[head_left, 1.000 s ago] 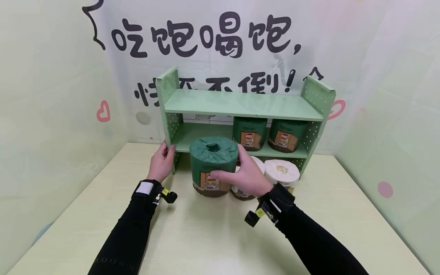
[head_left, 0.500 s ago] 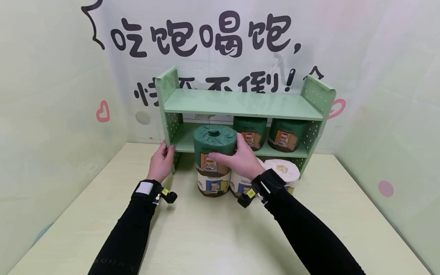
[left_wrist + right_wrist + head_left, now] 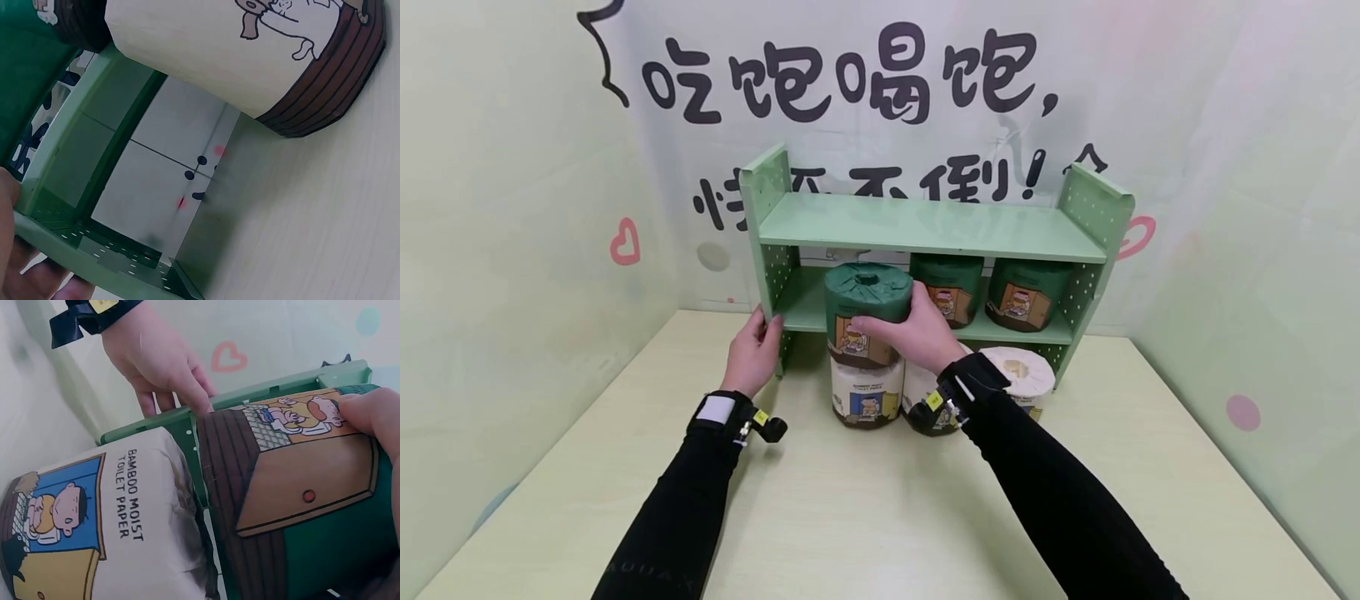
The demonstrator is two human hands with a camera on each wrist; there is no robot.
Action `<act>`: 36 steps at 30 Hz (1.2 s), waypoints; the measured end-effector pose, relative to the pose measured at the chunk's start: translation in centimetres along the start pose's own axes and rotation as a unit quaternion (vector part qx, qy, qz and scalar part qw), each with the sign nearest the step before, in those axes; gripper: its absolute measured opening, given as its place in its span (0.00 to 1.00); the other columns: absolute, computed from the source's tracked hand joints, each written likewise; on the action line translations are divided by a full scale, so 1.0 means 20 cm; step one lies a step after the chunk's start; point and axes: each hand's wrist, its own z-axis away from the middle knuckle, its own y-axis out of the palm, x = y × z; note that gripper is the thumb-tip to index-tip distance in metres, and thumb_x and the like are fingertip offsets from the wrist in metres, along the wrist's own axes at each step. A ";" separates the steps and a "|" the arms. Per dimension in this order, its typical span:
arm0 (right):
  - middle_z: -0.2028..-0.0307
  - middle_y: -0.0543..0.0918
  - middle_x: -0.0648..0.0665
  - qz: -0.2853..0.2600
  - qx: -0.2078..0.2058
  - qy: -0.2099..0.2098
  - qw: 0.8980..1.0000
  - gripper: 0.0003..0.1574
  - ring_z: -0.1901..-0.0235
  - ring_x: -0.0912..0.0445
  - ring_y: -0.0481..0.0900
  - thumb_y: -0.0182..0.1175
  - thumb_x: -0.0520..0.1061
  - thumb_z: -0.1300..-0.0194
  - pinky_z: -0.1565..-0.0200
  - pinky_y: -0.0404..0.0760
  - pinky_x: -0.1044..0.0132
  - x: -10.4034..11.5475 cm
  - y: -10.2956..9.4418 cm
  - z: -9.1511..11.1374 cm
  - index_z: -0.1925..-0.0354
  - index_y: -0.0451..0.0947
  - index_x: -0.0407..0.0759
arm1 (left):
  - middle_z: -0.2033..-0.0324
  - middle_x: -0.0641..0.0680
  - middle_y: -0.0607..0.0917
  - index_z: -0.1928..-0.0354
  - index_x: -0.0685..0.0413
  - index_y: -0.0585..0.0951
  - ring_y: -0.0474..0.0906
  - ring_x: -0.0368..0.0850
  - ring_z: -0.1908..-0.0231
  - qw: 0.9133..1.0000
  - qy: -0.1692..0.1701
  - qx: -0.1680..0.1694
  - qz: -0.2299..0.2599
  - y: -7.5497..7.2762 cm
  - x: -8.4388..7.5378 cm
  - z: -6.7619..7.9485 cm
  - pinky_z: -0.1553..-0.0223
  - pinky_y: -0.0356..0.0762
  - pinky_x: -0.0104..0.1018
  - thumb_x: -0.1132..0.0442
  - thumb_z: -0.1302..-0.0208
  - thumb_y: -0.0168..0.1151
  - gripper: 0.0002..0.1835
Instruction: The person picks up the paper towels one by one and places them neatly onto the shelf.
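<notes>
My right hand (image 3: 917, 332) grips a green-wrapped toilet paper roll (image 3: 867, 321) from its right side, thumb across the front picture. The roll is upright in front of the left part of the middle shelf, close over a white-wrapped toilet paper roll (image 3: 867, 396) on the table. With my left hand (image 3: 752, 354) I hold the left side panel (image 3: 766, 275) of the green shelf rack, thumb inside and fingers outside, as the left wrist view shows. In the right wrist view the green roll's dark base (image 3: 228, 456) sits beside the white roll's top (image 3: 175, 462).
Two green rolls (image 3: 946, 292) stand on the right of the middle shelf (image 3: 808, 304). Another white roll (image 3: 925, 387), partly behind my right wrist, and a third white roll (image 3: 1017, 372) stand on the table at the right. The top shelf (image 3: 925, 225) hangs over the middle one.
My right hand has raised the green roll and moved it back toward the middle shelf, uncovering the white roll below. My left hand has stayed on the side panel.
</notes>
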 end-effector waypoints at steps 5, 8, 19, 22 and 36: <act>0.38 0.67 0.39 0.014 -0.009 0.019 1.000 0.75 0.42 0.50 0.69 0.73 0.75 0.56 0.42 0.70 0.50 0.01 0.01 -0.03 0.27 0.41 0.48 | 0.47 0.64 0.79 0.28 0.48 0.66 0.75 0.53 0.57 1.000 -0.003 0.003 0.000 -0.01 0.00 0.00 0.63 0.76 0.50 0.51 0.20 0.45 0.24; 0.40 0.69 0.39 0.024 -0.011 0.018 0.999 0.73 0.44 0.51 0.70 0.72 0.75 0.55 0.43 0.72 0.51 0.01 0.02 -0.04 0.28 0.42 0.48 | 0.47 0.64 0.79 0.27 0.47 0.65 0.75 0.53 0.57 1.000 -0.005 0.004 -0.001 -0.01 0.01 0.00 0.63 0.76 0.49 0.50 0.20 0.44 0.24; 0.36 0.53 0.38 0.090 -0.053 0.016 0.994 0.74 0.44 0.50 0.63 0.69 0.75 0.51 0.43 0.72 0.52 0.06 0.07 -0.07 0.24 0.43 0.43 | 0.46 0.64 0.78 0.28 0.47 0.65 0.75 0.53 0.54 1.000 -0.003 -0.001 -0.002 -0.01 0.02 0.00 0.60 0.77 0.51 0.50 0.20 0.45 0.24; 0.36 0.52 0.37 0.100 -0.058 0.019 0.993 0.74 0.43 0.50 0.63 0.69 0.75 0.50 0.43 0.72 0.53 0.07 0.09 -0.08 0.23 0.43 0.42 | 0.46 0.63 0.79 0.28 0.47 0.66 0.75 0.52 0.55 1.000 -0.004 -0.003 -0.003 -0.01 0.02 0.00 0.61 0.77 0.50 0.50 0.20 0.45 0.24; 0.41 0.65 0.35 0.052 -0.082 0.032 0.995 0.60 0.47 0.49 0.68 0.68 0.68 0.42 0.43 0.72 0.53 0.06 0.12 -0.14 0.32 0.51 0.35 | 0.47 0.60 0.79 0.28 0.45 0.66 0.75 0.51 0.59 1.000 -0.018 0.006 -0.002 -0.01 0.00 0.00 0.67 0.75 0.44 0.50 0.20 0.44 0.23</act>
